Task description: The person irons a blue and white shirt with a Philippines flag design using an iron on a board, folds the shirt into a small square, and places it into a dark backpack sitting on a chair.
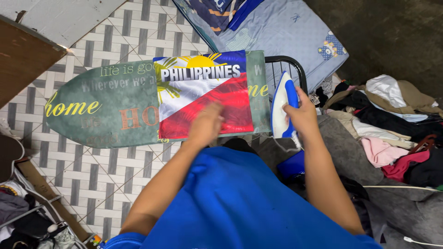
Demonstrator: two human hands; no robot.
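We see our left hand (206, 124) lying palm down, blurred, on the near edge of a folded cloth (203, 94) printed in red, white, blue and yellow, its fingers loose and gripping nothing. The cloth lies flat across the wide end of a green ironing board (106, 108), which stands over a grey-and-white tiled floor (129, 32). Our right hand (302, 115) is clamped around the blue handle of a white and blue iron (282, 106), which stands upright on its heel on the black wire rest (288, 62) at the board's right end, just beside the cloth and not touching it. To our right a heap of mixed clothes (387, 120) is piled, and a pale blue mattress (277, 32) lies beyond the board. Our blue shirt (240, 203) fills the foreground.
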